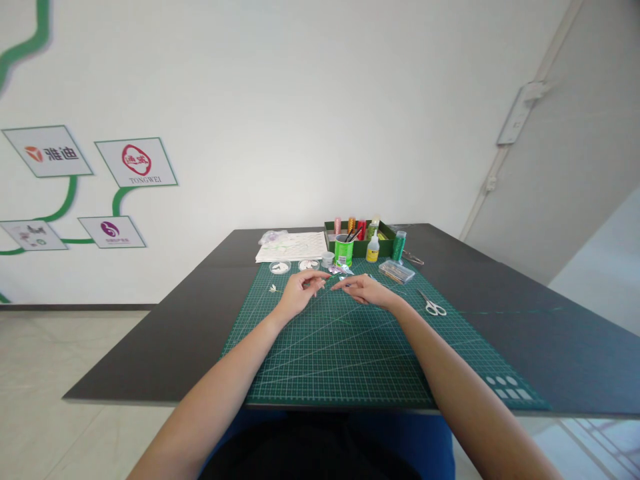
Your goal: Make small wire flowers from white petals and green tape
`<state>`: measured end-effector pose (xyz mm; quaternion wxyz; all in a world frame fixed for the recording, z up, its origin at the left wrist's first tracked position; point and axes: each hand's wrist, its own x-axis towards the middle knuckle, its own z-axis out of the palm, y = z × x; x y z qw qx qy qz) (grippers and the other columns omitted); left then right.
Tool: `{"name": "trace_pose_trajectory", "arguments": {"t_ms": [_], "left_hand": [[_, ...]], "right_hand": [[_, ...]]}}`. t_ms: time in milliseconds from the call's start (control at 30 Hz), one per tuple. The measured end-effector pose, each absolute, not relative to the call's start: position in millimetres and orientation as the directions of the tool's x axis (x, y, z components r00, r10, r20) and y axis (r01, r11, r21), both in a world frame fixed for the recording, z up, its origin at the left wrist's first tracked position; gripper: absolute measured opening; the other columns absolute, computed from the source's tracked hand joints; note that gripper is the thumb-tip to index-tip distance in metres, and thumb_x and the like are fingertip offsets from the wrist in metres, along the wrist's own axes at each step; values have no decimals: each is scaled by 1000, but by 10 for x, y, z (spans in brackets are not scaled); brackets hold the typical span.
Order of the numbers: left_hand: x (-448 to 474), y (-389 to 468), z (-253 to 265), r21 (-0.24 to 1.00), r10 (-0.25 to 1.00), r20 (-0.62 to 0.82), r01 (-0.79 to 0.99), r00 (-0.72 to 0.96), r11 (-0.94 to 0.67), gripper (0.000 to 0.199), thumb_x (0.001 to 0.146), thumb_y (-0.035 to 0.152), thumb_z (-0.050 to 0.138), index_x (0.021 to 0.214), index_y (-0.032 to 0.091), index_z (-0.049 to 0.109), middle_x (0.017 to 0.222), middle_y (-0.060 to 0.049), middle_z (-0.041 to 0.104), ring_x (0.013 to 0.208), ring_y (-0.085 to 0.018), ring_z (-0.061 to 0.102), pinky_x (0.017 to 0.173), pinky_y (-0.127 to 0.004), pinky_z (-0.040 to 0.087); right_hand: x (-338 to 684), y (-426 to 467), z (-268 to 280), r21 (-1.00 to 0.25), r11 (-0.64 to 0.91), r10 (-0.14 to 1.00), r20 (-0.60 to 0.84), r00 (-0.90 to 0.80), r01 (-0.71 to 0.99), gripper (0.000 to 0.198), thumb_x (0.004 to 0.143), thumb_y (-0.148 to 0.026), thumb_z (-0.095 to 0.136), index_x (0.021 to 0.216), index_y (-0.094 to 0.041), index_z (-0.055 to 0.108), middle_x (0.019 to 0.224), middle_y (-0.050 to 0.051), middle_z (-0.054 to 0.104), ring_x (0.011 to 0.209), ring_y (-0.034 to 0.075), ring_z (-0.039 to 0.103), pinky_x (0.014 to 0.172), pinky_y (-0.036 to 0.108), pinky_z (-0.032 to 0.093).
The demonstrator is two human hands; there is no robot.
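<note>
Above the green cutting mat [340,353], my left hand [299,291] has its thumb and fingers pinched together. A thin green strand [329,279] shows at its fingertips, too fine to make out well. My right hand [367,291] comes in from the other side, its fingers drawn together and pointing at the left fingertips. Whatever lies between the right fingers is too small to tell. A small white flower on a stem [273,289] lies left of my left hand. White-handled scissors [434,307] rest on the mat to the right.
Behind my hands stand a green can with dark-handled tools [344,251], a glue bottle [373,248] and a green spool [399,245]. A dark green box [385,247] holds several thread spools. Shallow dishes [280,267], white sheets [291,247] and a clear case [397,271] lie nearby.
</note>
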<state>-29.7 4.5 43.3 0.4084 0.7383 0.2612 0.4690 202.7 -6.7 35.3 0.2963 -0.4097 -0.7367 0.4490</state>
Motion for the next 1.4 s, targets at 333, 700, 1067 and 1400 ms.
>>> {"name": "trace_pose_trajectory", "arguments": {"t_ms": [333,700,1067,1400], "left_hand": [[-331,125,408,901,817,425,-98,389,-422,33,78,37,68,101,14,72,72,-3,63,52,-7,47,49,-20,37],[-338,141,414,939,868,344,-138,359,-315,40,73,39,73,103,13,72,71,-3,64,49,-6,43,44,-18,29],[-326,148,449,944,885,322,-179,337,-276,39,70,37,76,100,13,73,69,-3,65,48,-5,43,44,-18,28],[-296,153,445,950,886,306,-171,348,-261,40,69,36,77,100,12,73,69,-2,65,47,-5,43,44,-18,27]], "right_hand": [[2030,-98,365,-937,248,824,72,-561,245,54,89,-41,57,129,-6,59,40,-11,37,38,7,29,43,21,23],[2026,-115,393,-940,247,812,70,-580,233,56,90,-41,57,134,-7,56,43,-10,38,40,7,30,43,20,23],[2000,-113,381,-921,266,814,57,-578,284,56,90,-44,56,133,-9,57,45,-10,36,41,7,28,41,19,21],[2031,-101,367,-905,295,810,67,-582,307,53,91,-43,55,133,-11,59,46,-9,37,40,7,30,41,19,24]]}}
